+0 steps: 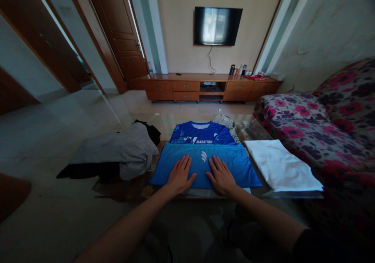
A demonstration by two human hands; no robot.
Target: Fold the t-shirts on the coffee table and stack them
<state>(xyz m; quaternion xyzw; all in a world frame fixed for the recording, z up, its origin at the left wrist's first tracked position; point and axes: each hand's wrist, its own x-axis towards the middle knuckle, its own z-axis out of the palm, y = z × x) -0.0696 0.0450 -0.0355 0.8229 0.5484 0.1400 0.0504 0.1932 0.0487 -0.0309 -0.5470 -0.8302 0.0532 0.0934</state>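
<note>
A blue T-shirt (205, 132) with white "MARATHON" lettering lies on the glass table, its lighter blue lower part folded up over the front. On that folded part, left of a small white logo, my left hand (181, 176) rests flat with its fingers stretched out. My right hand (222, 176) lies flat to the right of the logo, fingers also extended. Both palms touch the fabric and grip nothing. The shirt's collar points away from me, and its sleeves are not spread out to the sides.
A folded white garment (283, 165) lies to the right, and a heap of grey and black clothes (114, 150) to the left. A small glass (245, 125) stands near the table's far right. Beyond are a flowered sofa (304, 111), a wooden TV cabinet (184, 87) and a wall television (218, 26).
</note>
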